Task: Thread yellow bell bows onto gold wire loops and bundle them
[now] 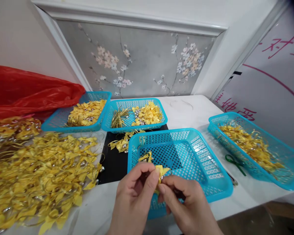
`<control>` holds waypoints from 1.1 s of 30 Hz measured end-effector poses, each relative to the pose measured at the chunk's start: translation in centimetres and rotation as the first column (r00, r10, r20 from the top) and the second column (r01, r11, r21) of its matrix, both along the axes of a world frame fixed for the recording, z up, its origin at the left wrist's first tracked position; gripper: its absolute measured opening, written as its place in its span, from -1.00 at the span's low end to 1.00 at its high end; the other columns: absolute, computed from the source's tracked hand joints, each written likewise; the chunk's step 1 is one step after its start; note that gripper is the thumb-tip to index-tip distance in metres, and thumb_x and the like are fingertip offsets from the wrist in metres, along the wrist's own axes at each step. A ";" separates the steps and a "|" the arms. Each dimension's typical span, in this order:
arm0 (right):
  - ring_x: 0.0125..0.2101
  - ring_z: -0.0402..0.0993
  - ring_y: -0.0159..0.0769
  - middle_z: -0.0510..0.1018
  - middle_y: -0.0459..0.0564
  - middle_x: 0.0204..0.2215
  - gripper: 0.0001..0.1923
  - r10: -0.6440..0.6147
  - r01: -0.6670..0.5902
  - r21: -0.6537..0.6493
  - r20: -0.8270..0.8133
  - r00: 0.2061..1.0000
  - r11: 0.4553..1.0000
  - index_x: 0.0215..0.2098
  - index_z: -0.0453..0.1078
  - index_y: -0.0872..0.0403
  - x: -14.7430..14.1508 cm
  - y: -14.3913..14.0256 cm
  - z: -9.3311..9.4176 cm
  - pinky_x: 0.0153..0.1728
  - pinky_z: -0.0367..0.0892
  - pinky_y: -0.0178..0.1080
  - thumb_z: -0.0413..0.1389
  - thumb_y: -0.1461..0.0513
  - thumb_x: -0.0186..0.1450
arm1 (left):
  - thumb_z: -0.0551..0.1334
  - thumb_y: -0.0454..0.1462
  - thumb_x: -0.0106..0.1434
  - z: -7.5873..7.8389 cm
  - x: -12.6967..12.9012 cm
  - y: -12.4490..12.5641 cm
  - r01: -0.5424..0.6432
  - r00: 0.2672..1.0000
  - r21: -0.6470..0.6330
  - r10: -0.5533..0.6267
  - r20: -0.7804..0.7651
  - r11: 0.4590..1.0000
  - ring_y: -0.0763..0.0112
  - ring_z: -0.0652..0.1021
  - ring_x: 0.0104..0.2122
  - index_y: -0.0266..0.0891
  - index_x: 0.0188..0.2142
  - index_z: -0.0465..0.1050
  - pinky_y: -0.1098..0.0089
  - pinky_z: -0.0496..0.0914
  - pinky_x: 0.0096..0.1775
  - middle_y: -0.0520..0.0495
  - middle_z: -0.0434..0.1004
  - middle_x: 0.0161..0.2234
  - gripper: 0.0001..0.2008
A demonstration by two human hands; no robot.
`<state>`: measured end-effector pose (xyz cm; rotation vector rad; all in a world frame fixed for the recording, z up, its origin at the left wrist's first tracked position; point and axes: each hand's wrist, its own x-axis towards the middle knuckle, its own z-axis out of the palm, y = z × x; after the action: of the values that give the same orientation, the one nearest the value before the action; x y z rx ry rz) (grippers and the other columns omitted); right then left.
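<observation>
Over the near edge of a blue plastic basket (198, 189), both hands pinch one small yellow ribbon flower (159, 170) with a silvery bead at its middle. My left hand (137, 192) is closed, thumb and forefinger gripping the petals from the left. From the right, my right hand (183, 199) closes its fingertips at the flower's bead and lower side; just what lies between them is partly hidden. A few yellow ribbon pieces (145, 157) lie inside the basket behind my left hand.
Yellow flowers with beads (39, 176) are heaped at left, beside a red plastic bag (31, 91). More blue baskets stand at the back left (98, 94), back middle (137, 101) and right (250, 163). Green-handled scissors (235, 163) lie between baskets. A black mat (111, 166) sits underneath.
</observation>
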<state>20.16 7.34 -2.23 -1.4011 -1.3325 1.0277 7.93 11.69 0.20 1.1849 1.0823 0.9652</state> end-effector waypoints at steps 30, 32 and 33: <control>-0.47 0.33 -0.38 0.44 -0.12 -0.44 -0.90 0.055 -0.071 0.086 0.174 0.983 0.994 -0.28 0.37 0.02 4.5 0.6 2.0 -0.51 0.22 -0.35 0.07 0.17 0.34 | 0.28 -0.19 0.19 1.5 -1.3 2.6 0.433 0.896 -0.107 -0.440 -0.058 0.895 0.44 0.33 -0.44 -0.19 -0.42 0.46 0.43 0.22 -0.38 0.09 0.36 -0.48 -0.87; -0.50 0.28 -0.40 0.42 -0.14 -0.51 -0.84 0.134 -0.138 0.027 0.132 0.982 0.990 -0.40 0.37 0.05 3.8 0.9 2.1 -0.50 0.18 -0.35 0.08 0.18 0.33 | 0.28 -0.18 0.20 1.6 -1.2 2.7 0.419 0.905 -0.095 -0.424 -0.039 0.903 0.44 0.35 -0.42 -0.17 -0.40 0.45 0.44 0.23 -0.37 0.10 0.36 -0.47 -0.87; -0.52 0.25 -0.41 0.38 -0.15 -0.55 -0.80 0.138 -0.139 0.011 0.093 0.986 0.990 -0.45 0.36 0.06 3.5 1.0 2.2 -0.51 0.15 -0.35 0.08 0.18 0.32 | 0.26 -0.17 0.22 1.6 -1.1 2.7 0.387 0.920 -0.085 -0.391 -0.037 0.918 0.44 0.35 -0.41 -0.16 -0.39 0.44 0.44 0.24 -0.36 0.10 0.36 -0.46 -0.87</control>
<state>23.65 8.29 -0.08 -1.3719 -1.5206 1.0503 6.79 14.39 1.78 1.3072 0.8701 0.5806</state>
